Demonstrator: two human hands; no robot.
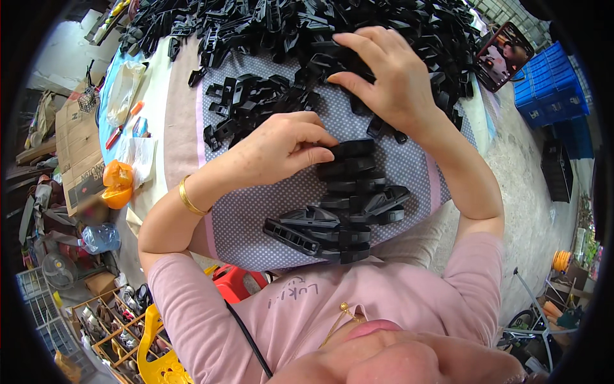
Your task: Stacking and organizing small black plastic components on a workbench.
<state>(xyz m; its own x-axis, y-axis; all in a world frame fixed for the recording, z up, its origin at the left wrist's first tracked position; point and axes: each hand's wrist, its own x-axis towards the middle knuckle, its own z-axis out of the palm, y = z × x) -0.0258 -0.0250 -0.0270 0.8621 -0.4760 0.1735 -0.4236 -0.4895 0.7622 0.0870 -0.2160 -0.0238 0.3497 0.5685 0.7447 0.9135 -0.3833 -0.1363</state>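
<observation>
Head view, left grip (281,148) pinching black plastic part (355,149), right grip (398,82) spread loose over jagged pieces (325,66), dotted cloth (240,214)

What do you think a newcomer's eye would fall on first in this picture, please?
Probably the big heap of black parts across the far side of the table, with the right hand over its near edge. Next, perhaps, the row of parts nearer the person, the left hand at its far end. Blue crates stand out at upper right.
</observation>
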